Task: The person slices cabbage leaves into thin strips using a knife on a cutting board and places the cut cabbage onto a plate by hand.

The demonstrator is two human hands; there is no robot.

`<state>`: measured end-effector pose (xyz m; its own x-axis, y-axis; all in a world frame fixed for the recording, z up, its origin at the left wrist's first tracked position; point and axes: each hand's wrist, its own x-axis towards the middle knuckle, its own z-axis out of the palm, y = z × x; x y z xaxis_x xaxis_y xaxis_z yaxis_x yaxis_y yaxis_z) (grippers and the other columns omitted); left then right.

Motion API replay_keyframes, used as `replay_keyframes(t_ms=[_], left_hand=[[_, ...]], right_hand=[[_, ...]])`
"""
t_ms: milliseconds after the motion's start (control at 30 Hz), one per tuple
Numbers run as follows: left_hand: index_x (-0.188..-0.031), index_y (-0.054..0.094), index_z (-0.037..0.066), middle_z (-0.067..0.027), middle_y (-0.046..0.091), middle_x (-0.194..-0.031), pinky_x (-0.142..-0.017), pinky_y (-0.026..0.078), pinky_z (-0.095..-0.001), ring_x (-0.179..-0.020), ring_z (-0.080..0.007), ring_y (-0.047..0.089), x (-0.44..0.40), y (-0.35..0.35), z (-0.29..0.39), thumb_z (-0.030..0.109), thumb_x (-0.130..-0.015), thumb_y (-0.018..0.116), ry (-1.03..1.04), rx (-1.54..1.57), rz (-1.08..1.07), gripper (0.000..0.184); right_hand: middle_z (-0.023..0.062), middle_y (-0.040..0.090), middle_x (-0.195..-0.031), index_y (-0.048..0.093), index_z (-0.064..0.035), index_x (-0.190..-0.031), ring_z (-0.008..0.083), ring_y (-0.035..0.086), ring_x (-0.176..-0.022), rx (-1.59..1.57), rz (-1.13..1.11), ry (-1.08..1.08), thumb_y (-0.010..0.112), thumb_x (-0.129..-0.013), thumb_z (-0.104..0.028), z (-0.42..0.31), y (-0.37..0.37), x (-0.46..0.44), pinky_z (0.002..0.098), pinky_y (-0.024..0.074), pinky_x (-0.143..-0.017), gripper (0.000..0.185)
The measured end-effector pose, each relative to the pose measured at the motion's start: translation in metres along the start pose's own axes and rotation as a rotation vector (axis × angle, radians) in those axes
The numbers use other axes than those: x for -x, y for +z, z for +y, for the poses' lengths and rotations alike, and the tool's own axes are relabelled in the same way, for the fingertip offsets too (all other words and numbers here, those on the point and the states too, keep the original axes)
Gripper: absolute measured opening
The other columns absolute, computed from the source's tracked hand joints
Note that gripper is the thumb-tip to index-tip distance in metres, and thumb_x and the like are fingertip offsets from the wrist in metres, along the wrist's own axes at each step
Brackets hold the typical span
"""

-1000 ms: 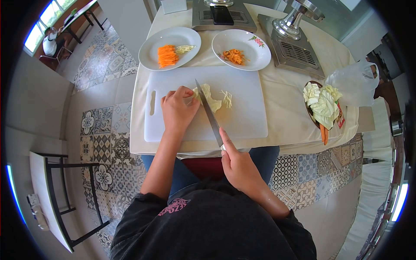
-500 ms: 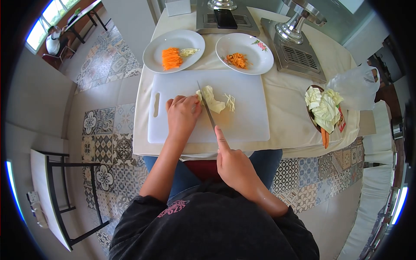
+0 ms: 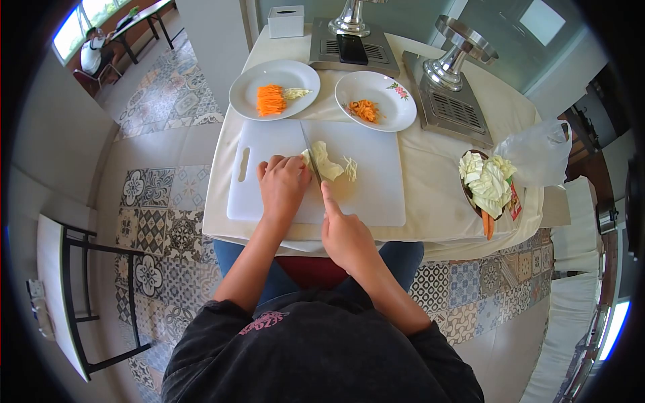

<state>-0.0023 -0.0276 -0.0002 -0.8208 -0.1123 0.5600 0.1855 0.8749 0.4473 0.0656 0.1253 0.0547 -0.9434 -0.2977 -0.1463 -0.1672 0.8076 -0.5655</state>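
Observation:
My right hand [image 3: 344,232] grips a knife [image 3: 310,154], its index finger stretched along the blade's back. The blade lies across a pale cabbage leaf [image 3: 325,162] on the white cutting board [image 3: 376,201]. With fingers curled, my left hand [image 3: 285,183] presses the leaf's left end, close beside the blade. A small pile of cabbage shreds [image 3: 350,168] sits just right of the leaf. Beyond the board, an oval plate [image 3: 245,87] carries carrot strips [image 3: 271,100] and pale shreds [image 3: 297,93]. Next to it a flowered plate [image 3: 403,115] holds orange carrot bits [image 3: 365,111].
At the right, a bowl [image 3: 463,176] holds cabbage leaves [image 3: 488,183] and carrots [image 3: 488,225], beside a plastic bag [image 3: 537,156]. Metal stands [image 3: 453,107] and a phone [image 3: 351,49] are at the back, near a tissue box [image 3: 286,22]. Another person [image 3: 95,54] sits far left.
The view has shifted, so the table sits slightly lower and further left. My right hand and the knife have moved a little closer to my left hand; the blade stays at the leaf.

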Motion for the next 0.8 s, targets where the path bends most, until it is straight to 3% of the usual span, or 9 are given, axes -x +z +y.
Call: replay_keyframes(t_ms=[367,467,567,600,800], left_hand=[[-0.087,0.074,0.011,-0.0025,0.074,-0.093,-0.090,0.042,-0.0420,-0.099,-0.0255,0.063,-0.016,-0.020,-0.038,0.013,-0.081,0.074,-0.112,-0.112,0.089,0.006],[-0.088,0.074,0.010,-0.0025,0.074,-0.094,-0.090,0.044,-0.0419,-0.100,-0.0274,0.062,-0.022,-0.030,-0.058,0.013,-0.082,0.075,-0.078,-0.093,0.077,0.007],[-0.089,0.075,0.009,-0.0024,0.073,-0.092,-0.091,0.044,-0.0420,-0.098,-0.0276,0.062,-0.023,-0.033,-0.066,0.015,-0.081,0.077,-0.066,-0.070,0.003,0.010],[-0.090,0.075,0.010,-0.0024,0.073,-0.091,-0.091,0.044,-0.0420,-0.098,-0.0275,0.062,-0.023,-0.035,-0.064,0.016,-0.081,0.078,-0.074,-0.042,-0.043,0.011],[-0.097,0.075,0.011,-0.0026,0.073,-0.095,-0.092,0.043,-0.0430,-0.101,-0.0265,0.062,-0.029,-0.026,-0.030,0.021,-0.081,0.080,0.020,0.055,-0.071,0.019]], right_hand=[[0.0230,0.064,-0.066,0.028,-0.0114,-0.158,0.0430,0.064,-0.062,-0.125,-0.012,-0.013,0.051,-0.098,-0.014,0.016,-0.010,0.041,0.0522,0.0506,-0.062,0.065],[0.0205,0.059,-0.064,0.032,-0.0110,-0.157,0.0357,0.062,-0.056,-0.355,0.041,-0.088,0.052,-0.099,-0.011,0.025,-0.013,0.049,0.0432,0.0497,-0.062,0.062],[0.0163,0.051,-0.062,0.033,-0.0109,-0.157,0.0257,0.052,-0.052,-0.525,0.037,-0.022,0.052,-0.098,-0.008,0.030,-0.019,0.057,0.0347,0.0460,-0.061,0.062],[0.0110,0.045,-0.060,0.034,-0.0117,-0.157,0.0175,0.043,-0.053,-0.570,0.041,0.053,0.051,-0.099,-0.007,0.029,-0.024,0.061,0.0302,0.0427,-0.059,0.061],[0.0058,0.044,-0.061,0.032,-0.0121,-0.158,0.0115,0.043,-0.055,-0.594,0.125,0.093,0.050,-0.100,-0.006,0.052,-0.037,0.068,0.0270,0.0427,-0.060,0.061]])
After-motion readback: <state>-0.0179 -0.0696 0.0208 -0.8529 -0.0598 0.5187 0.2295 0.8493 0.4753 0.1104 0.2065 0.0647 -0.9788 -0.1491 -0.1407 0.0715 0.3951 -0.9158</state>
